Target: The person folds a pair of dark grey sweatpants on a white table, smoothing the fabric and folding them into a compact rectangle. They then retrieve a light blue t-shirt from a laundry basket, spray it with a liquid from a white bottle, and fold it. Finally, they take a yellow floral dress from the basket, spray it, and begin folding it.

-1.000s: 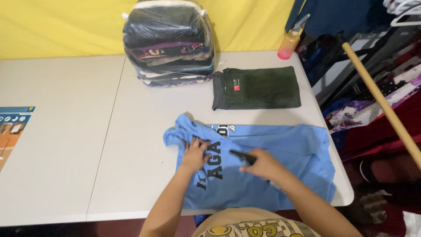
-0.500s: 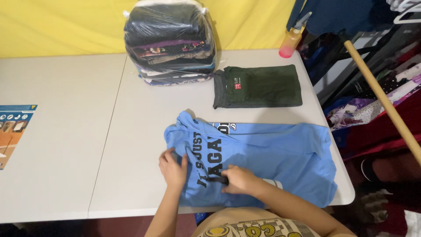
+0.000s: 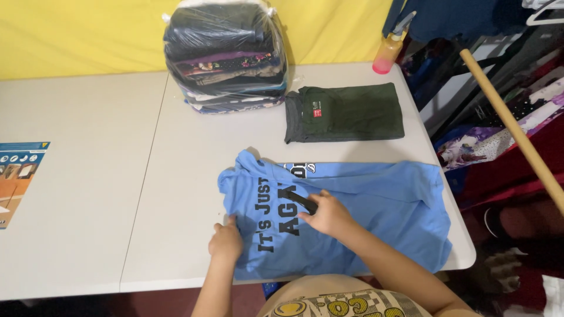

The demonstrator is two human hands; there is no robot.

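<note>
A light blue T-shirt (image 3: 376, 199) with black lettering lies spread on the white table (image 3: 176, 176), partly folded. My left hand (image 3: 226, 240) presses its near left edge, fingers curled on the fabric. My right hand (image 3: 326, 214) rests flat on the middle of the shirt, over the lettering, next to a dark narrow strip (image 3: 299, 199). I cannot tell whether the fingers grip that strip.
A folded dark green shirt (image 3: 343, 111) lies beyond the blue one. A plastic-wrapped stack of clothes (image 3: 226, 56) stands at the back. A pink spray bottle (image 3: 390, 50) sits at the far right corner. A wooden pole (image 3: 517, 135) slants at right. A printed sheet (image 3: 17, 176) lies far left.
My left hand slid from the shirt's middle to its near left edge. My right hand moved left onto the lettering. More of the shirt's print shows now.
</note>
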